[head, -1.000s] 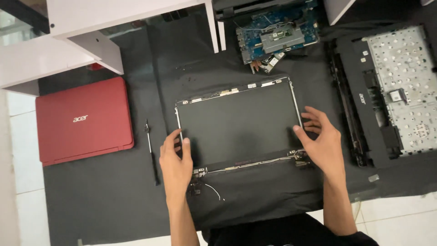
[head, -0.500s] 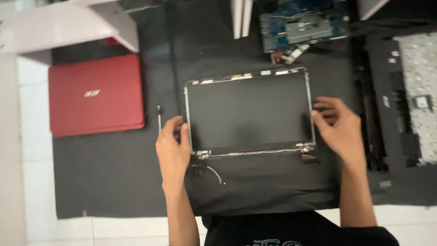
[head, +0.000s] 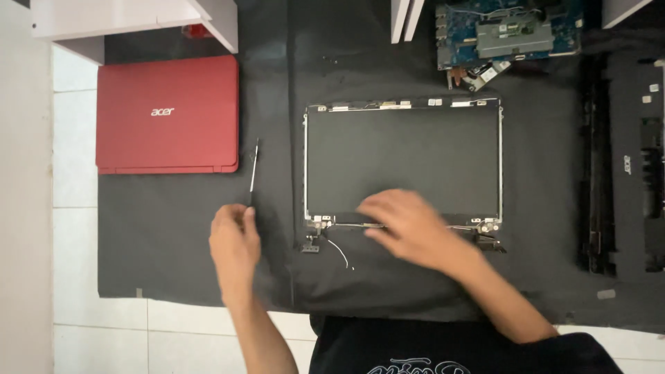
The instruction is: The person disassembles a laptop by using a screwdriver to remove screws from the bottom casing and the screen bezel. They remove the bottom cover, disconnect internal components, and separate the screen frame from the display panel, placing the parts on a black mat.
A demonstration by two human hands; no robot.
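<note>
A bare laptop screen panel (head: 402,156) with metal hinges lies face up on the black mat (head: 173,235). My right hand (head: 409,225) rests flat and blurred on the panel's lower edge, fingers spread, holding nothing. A thin black screwdriver (head: 253,166) lies on the mat left of the panel, pointing away from me. My left hand (head: 234,242) is at its near end, with thumb and fingers curled on the handle tip. A loose white cable (head: 341,253) trails from the panel's lower left hinge.
A closed red laptop (head: 166,114) lies at the left on the mat. A blue circuit board (head: 506,34) sits at the back right, a black laptop base frame (head: 623,166) at the far right. White shelf parts (head: 118,17) stand at the back left.
My left hand left the panel's lower left corner and went left to the screwdriver handle. My right hand slid from the panel's right edge to its lower edge. The view shifted.
</note>
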